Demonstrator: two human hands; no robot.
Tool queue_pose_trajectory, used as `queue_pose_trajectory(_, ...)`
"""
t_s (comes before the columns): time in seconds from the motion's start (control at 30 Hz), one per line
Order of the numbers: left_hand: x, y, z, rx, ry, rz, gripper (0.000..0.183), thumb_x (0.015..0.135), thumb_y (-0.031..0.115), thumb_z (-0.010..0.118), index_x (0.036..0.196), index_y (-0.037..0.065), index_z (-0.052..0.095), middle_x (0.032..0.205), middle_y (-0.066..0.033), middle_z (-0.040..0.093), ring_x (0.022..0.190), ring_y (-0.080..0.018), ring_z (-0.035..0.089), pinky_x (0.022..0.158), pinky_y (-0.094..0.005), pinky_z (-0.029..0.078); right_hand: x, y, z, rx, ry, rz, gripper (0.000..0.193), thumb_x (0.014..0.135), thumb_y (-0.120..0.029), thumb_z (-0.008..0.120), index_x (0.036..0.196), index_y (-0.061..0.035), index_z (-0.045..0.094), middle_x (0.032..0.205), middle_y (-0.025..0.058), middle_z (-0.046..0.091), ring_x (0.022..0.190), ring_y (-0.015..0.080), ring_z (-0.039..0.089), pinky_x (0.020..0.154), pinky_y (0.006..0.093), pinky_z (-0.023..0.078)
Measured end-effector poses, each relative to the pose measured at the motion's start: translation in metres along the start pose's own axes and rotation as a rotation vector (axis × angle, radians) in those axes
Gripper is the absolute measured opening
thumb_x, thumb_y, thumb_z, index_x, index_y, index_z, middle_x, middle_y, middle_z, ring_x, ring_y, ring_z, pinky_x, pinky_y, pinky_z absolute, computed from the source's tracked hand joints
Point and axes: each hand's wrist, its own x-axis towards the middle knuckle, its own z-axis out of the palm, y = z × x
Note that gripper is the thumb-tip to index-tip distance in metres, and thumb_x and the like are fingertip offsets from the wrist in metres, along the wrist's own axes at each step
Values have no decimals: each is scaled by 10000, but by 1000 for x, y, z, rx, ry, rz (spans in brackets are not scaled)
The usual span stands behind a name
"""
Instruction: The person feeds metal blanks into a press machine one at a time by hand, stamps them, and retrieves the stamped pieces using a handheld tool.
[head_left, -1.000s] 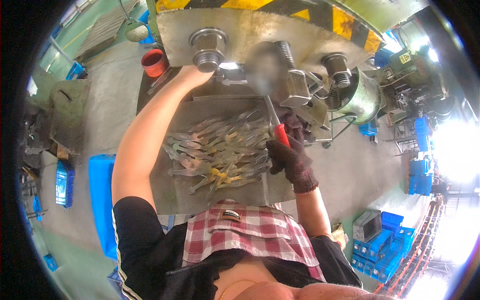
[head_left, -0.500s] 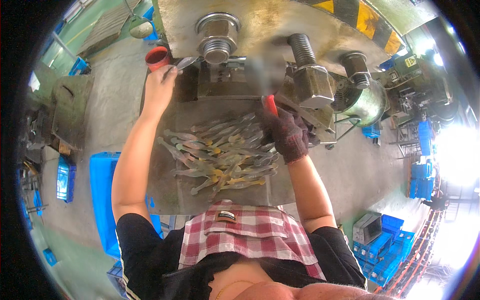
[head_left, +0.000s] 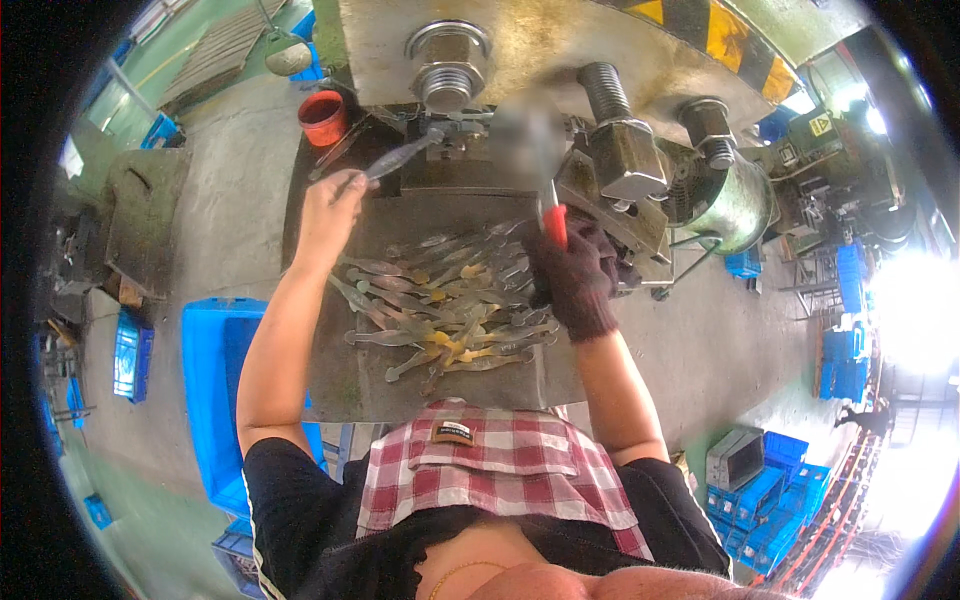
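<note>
My bare left hand (head_left: 330, 218) pinches one end of a flat grey metal blank (head_left: 398, 156), whose far end reaches over the front of the machine's die area (head_left: 455, 172). In my right hand (head_left: 578, 282), covered by a dark knit glove, is a red-handled tool (head_left: 555, 226). Its metal shaft points up toward the die, where a blurred patch hides its tip. Between my forearms, similar metal blanks (head_left: 460, 345) lie in a loose heap on the metal worktable (head_left: 375, 400). A red cup (head_left: 323, 120) stands just beyond my left hand.
Large bolts with nuts (head_left: 447, 68) jut from the press body (head_left: 545, 50) above the die. A blue bin (head_left: 212, 400) stands left of the worktable. Stacked blue crates (head_left: 775, 500) sit at lower right, and a round green fan-like machine (head_left: 725, 205) is at right.
My left hand has moved from beside the red cup down and right, swinging the metal blank to the die. My right hand has lowered slightly with the red-handled tool.
</note>
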Motion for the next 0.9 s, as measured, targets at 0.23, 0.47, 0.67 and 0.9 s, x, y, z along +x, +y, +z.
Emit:
queue_pose_trajectory(0.23,1,-4,10,-109,-297,-181,232,935,225,527,902,16,624,579,91,325,503,-23,284,468,-209,221,-42,39,6,249,-326,1,330,839,-288,653,997,0,615,706,35,581,519,116,549,455,244,462)
queue_pose_trajectory(0.47,0,4,13,-170,-419,-195,207,941,191,516,910,16,624,578,88,358,509,-18,311,465,-210,239,-52,28,12,19,-298,8,313,846,-284,660,954,8,623,666,25,562,488,105,544,432,237,452)
queue_pose_trajectory(0.67,-9,-13,16,819,-61,955,187,815,99,634,994,45,623,675,-92,559,649,-267,574,568,-328,478,-51,29,-6,155,-363,167,385,839,-303,672,1067,1,610,666,27,552,511,123,554,419,259,464)
queue_pose_trajectory(0.9,-11,-18,27,791,-142,980,261,771,115,646,1024,51,625,868,-82,615,842,-264,596,692,-348,501,-45,46,-9,247,-451,201,326,843,-314,660,937,-4,627,659,34,556,511,118,555,420,259,471)
